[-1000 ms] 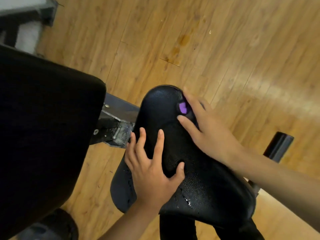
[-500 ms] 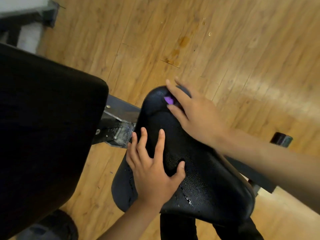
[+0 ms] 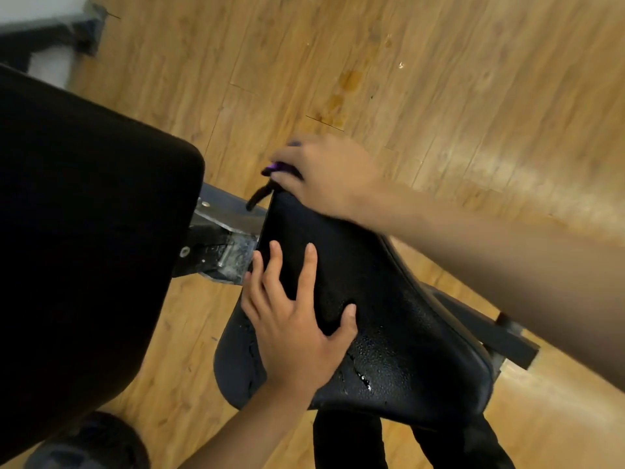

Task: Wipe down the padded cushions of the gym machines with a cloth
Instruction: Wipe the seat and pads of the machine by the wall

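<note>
A black padded seat cushion fills the middle of the view, its surface beaded with water drops. My left hand rests flat on its near left side with the fingers spread. My right hand, blurred by motion, is over the far narrow tip of the seat. Its fingers curl round a purple cloth, only a small bit of which shows, with a dark strip hanging below it.
A large black back pad stands at the left, joined to the seat by a metal bracket. A dark frame bar runs out to the right over the wooden floor. Dark trouser legs show below the seat.
My right hand has slid the cloth up along the seat to its far tip and over the edge. My left hand has stayed in place.
</note>
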Demonstrator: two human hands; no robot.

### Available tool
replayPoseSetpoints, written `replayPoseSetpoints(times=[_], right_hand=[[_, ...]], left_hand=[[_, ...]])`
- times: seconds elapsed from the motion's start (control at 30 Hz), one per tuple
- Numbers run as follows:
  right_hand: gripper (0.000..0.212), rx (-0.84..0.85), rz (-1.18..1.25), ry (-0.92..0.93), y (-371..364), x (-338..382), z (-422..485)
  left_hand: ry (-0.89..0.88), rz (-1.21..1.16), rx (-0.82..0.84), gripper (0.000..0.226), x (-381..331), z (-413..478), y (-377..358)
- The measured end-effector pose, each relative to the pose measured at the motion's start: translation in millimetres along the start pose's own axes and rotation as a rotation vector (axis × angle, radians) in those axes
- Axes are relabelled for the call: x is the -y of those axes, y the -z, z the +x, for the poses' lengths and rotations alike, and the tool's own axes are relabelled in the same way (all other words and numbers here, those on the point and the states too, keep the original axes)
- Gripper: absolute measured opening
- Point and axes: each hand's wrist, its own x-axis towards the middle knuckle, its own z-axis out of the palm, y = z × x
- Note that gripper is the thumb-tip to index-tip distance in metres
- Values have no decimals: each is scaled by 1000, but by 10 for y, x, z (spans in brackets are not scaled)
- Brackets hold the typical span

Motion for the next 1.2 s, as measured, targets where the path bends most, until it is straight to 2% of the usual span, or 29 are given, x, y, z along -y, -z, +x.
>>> replayPoseSetpoints(times=[0.07,0.1,0.2,0.27,0.33,0.43,0.47,0.5,0.57,0.63,0.67,0.77,0.93,1.0,1.07,1.13,1.2], right_hand=[[40,145,-102,37,37,35,319],[40,121,-132,4,21,48,269],[42,-183,-131,-135,-108,108,-530],[49,-281,-112,-125,-196,97,-855],[45,-182,-40,-119,-88,1,-538],[31,167,94,-27,99,-70,220],[31,202,101,15,78,-110,317],[31,172,100,48,49,-159,304],[31,-57,194,49,-53,-234,-61],[39,-266,357,-51,-132,-263,-613],[44,-305,396,-98,-148,-255,-842],[58,-272,432,-85,-157,-366,-887],[86,11,240,161,-54,-359,24],[75,-10,255,162,-90,-402,-37],[64,-114,358,95,-153,-458,-412],[66,-206,440,17,-209,-475,-816],[75,-196,496,-21,-240,-479,-892]], left_hand=[[7,-5,6,78,11,-3,0],[6,-4,6,78,16,1,-2],[-1,-13,-2,78,7,-16,15],[-4,-8,1,79,13,-23,27],[-2,-6,2,81,12,-7,17],[13,-9,17,83,9,-14,14],[7,-14,16,83,11,-12,15],[3,-14,10,83,17,-4,10],[5,-10,1,83,27,-13,15],[-10,-25,-15,81,15,-19,31],[-14,-31,-15,80,8,-14,38],[0,-28,-6,81,16,-4,37],[8,-13,7,82,1,-1,16],[8,-6,1,80,2,-1,3],[6,-9,-3,79,11,-12,15],[1,-14,-4,78,6,-8,19],[6,-14,0,78,-1,-8,21]])
